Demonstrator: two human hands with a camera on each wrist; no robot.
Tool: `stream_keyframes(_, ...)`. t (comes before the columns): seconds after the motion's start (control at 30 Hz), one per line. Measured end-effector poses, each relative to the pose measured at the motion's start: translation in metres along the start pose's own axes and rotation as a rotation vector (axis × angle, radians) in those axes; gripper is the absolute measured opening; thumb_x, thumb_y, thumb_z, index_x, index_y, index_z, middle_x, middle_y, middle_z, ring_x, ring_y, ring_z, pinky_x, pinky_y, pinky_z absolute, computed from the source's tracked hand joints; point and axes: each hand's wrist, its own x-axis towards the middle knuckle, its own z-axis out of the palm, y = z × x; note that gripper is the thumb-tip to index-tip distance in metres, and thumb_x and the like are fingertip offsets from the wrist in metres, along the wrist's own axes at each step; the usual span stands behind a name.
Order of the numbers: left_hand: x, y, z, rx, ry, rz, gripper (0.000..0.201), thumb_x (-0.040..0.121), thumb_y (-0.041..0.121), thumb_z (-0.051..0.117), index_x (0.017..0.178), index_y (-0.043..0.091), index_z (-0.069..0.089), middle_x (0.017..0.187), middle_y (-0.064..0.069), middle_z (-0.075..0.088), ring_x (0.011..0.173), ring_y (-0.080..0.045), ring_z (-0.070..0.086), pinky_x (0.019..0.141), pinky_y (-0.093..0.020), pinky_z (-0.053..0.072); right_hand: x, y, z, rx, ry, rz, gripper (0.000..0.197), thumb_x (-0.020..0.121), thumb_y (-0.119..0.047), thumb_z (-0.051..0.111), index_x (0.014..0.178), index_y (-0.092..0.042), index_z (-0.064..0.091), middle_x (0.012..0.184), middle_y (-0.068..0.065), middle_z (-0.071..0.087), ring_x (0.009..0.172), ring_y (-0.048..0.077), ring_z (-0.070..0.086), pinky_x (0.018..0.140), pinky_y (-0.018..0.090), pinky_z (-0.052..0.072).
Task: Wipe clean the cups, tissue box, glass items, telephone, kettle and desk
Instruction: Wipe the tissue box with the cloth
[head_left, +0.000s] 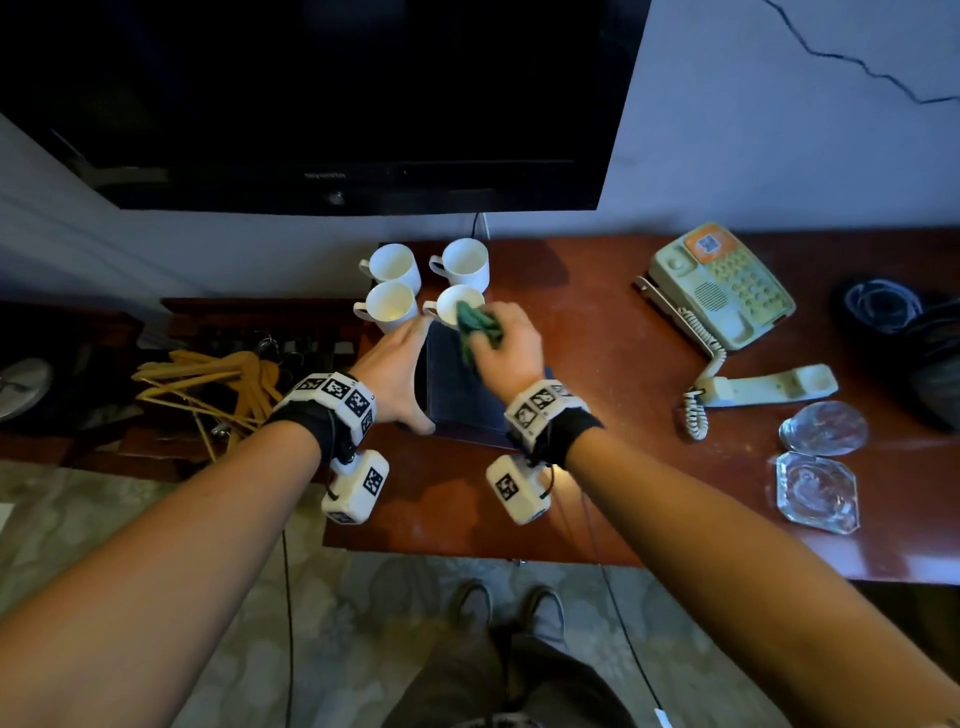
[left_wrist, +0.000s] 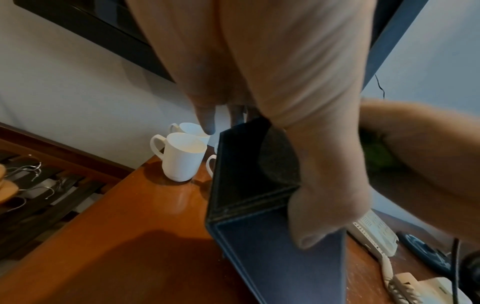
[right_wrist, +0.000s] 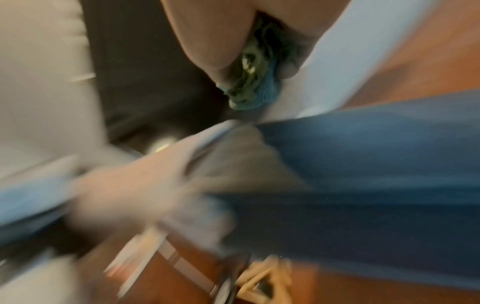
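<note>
A dark blue tissue box (head_left: 457, 395) stands tilted on the red-brown desk (head_left: 597, 364), just in front of several white cups (head_left: 395, 267). My left hand (head_left: 402, 364) grips the box's left side, thumb on the near face (left_wrist: 324, 205) and fingers over the far edge. My right hand (head_left: 506, 343) holds a bunched green cloth (head_left: 475, 325) against the top far end of the box (left_wrist: 272, 246), right beside the nearest cup (head_left: 454, 306). The right wrist view is blurred; it shows the cloth (right_wrist: 249, 82) pinched between thumb and fingers above the blue box (right_wrist: 363, 154).
A pale green telephone (head_left: 722, 283) sits at the back right, its handset (head_left: 774, 384) off the hook on the desk. Two glass dishes (head_left: 823, 428) lie near the right front edge. Dark round objects (head_left: 878, 306) occupy the far right. Wooden hangers (head_left: 208, 384) lie left of the desk. A television (head_left: 337, 104) hangs above.
</note>
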Motion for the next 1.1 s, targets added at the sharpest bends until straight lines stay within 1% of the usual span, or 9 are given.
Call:
stream_keyframes(0.1, 0.007, 0.002, 0.002, -0.017, 0.018, 0.001, 0.127, 0.035, 0.031, 0.097, 0.144, 0.014, 0.033, 0.139, -0.003, 0.041, 0.126, -0.022, 0.044, 0.103, -0.03, 0.042, -0.014, -0.014, 0.023, 0.026, -0.124, -0.093, 0.033, 0.08, -0.001, 0.059, 0.113, -0.007, 0.062, 0.108, 0.01, 0.06, 0.095, 0.02, 0.054, 0.083, 0.028, 0.042)
stream_keyframes(0.23, 0.007, -0.003, 0.008, 0.007, 0.011, -0.035, 0.148, 0.038, 0.036, 0.099, 0.156, 0.014, 0.011, 0.155, -0.006, 0.031, 0.138, -0.025, 0.038, 0.105, -0.035, 0.042, -0.023, 0.04, 0.024, -0.079, -0.042, 0.081, 0.028, 0.079, 0.0, 0.053, 0.105, -0.008, 0.059, 0.107, 0.012, 0.058, 0.096, 0.03, 0.055, 0.084, 0.041, 0.049)
stream_keyframes(0.43, 0.008, -0.007, 0.008, 0.001, -0.005, -0.031, 0.147, 0.042, 0.038, 0.098, 0.156, 0.018, 0.007, 0.151, -0.003, 0.035, 0.133, -0.023, 0.04, 0.101, -0.034, 0.043, -0.019, 0.114, -0.001, -0.334, 0.016, 0.282, 0.032, 0.078, 0.01, 0.047, 0.105, -0.005, 0.056, 0.113, 0.013, 0.055, 0.1, 0.036, 0.048, 0.076, 0.031, 0.035)
stream_keyframes(0.6, 0.01, -0.007, 0.007, -0.012, -0.015, -0.031, 0.144, 0.038, 0.043, 0.096, 0.154, 0.021, 0.012, 0.147, 0.0, 0.035, 0.131, -0.021, 0.041, 0.099, -0.038, 0.047, -0.017, 0.144, -0.029, -0.535, -0.243, 0.599, 0.046, 0.085, -0.002, 0.062, 0.128, -0.008, 0.049, 0.136, 0.014, 0.044, 0.127, 0.038, 0.039, 0.107, 0.043, 0.037)
stream_keyframes(0.7, 0.008, -0.007, 0.006, -0.014, -0.011, -0.038, 0.146, 0.038, 0.041, 0.096, 0.154, 0.025, 0.009, 0.149, 0.001, 0.033, 0.13, -0.019, 0.041, 0.099, -0.038, 0.049, -0.023, 0.151, -0.032, -0.505, -0.189, 0.678, 0.046, 0.084, -0.004, 0.059, 0.129, -0.007, 0.05, 0.137, 0.016, 0.044, 0.127, 0.04, 0.039, 0.107, 0.044, 0.039)
stream_keyframes(0.8, 0.007, -0.007, 0.008, -0.016, -0.014, -0.043, 0.146, 0.039, 0.04, 0.096, 0.155, 0.022, 0.009, 0.149, 0.001, 0.032, 0.131, -0.019, 0.04, 0.098, -0.033, 0.045, -0.016, 0.139, -0.03, -0.401, 0.005, 0.576, 0.035, 0.084, -0.002, 0.049, 0.119, -0.004, 0.056, 0.128, 0.017, 0.048, 0.117, 0.038, 0.044, 0.1, 0.043, 0.042)
stream_keyframes(0.9, 0.008, -0.005, 0.007, -0.005, -0.019, -0.044, 0.143, 0.039, 0.041, 0.097, 0.153, 0.019, 0.014, 0.145, 0.001, 0.035, 0.128, -0.019, 0.042, 0.094, -0.032, 0.046, -0.003, 0.112, -0.026, -0.289, 0.12, 0.289, 0.027, 0.083, -0.004, 0.053, 0.108, -0.004, 0.063, 0.113, 0.015, 0.056, 0.106, 0.036, 0.05, 0.09, 0.037, 0.042)
stream_keyframes(1.0, 0.008, -0.004, 0.005, 0.004, -0.012, -0.033, 0.142, 0.039, 0.041, 0.098, 0.153, 0.017, 0.015, 0.146, -0.001, 0.035, 0.13, -0.022, 0.042, 0.098, -0.035, 0.047, 0.003, 0.073, -0.009, -0.141, 0.06, 0.065, 0.025, 0.083, -0.004, 0.06, 0.107, -0.006, 0.066, 0.106, 0.009, 0.058, 0.095, 0.023, 0.054, 0.084, 0.026, 0.04)
stream_keyframes(1.1, 0.01, 0.002, 0.003, 0.027, -0.013, -0.026, 0.144, 0.04, 0.04, 0.099, 0.154, 0.011, 0.016, 0.155, -0.006, 0.03, 0.139, -0.023, 0.034, 0.107, -0.034, 0.039, 0.003, 0.056, 0.008, -0.099, -0.05, -0.033, 0.017, 0.082, -0.004, 0.062, 0.1, -0.007, 0.064, 0.102, 0.006, 0.056, 0.091, 0.02, 0.052, 0.081, 0.027, 0.041)
